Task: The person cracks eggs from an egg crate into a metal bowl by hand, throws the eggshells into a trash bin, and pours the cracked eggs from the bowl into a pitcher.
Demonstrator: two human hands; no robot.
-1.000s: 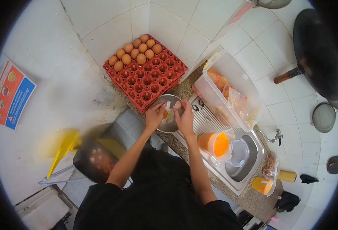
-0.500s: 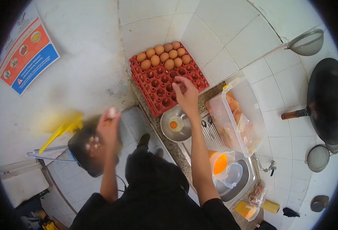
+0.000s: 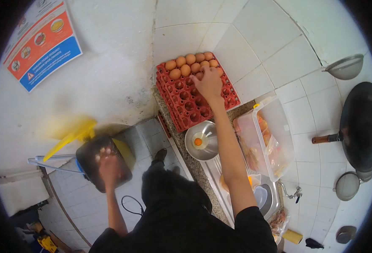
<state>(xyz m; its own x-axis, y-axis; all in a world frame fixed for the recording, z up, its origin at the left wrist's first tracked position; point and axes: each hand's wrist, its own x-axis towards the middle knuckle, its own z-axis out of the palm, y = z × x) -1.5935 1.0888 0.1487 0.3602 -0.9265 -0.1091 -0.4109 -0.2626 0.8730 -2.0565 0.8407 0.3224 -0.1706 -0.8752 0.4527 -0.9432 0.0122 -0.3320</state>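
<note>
Right hand: in the head view, thumb and fingers stand apart, around one brown egg on the tray, which is beyond the bowl. I cannot tell if they already press on it.
Left hand: over the bin, well to the left of the bowl. It is blurred, so I cannot tell if its fingers are together, or if a shell is in them.
Hands, change: one second ago both were over the bowl, with an opened egg. Half a second ago the left one carried a shell beside the bin, and the right one was above the near part of the tray. Now each has gone further.
Yolk: inside the bowl, it looks whole, same as half a second ago.
Shell bits: in the bin, just beside the left hand.
Meaning: I judge that the opening of that egg is finished, and the hands now share the work, left at the waste, right at the tray.
</note>
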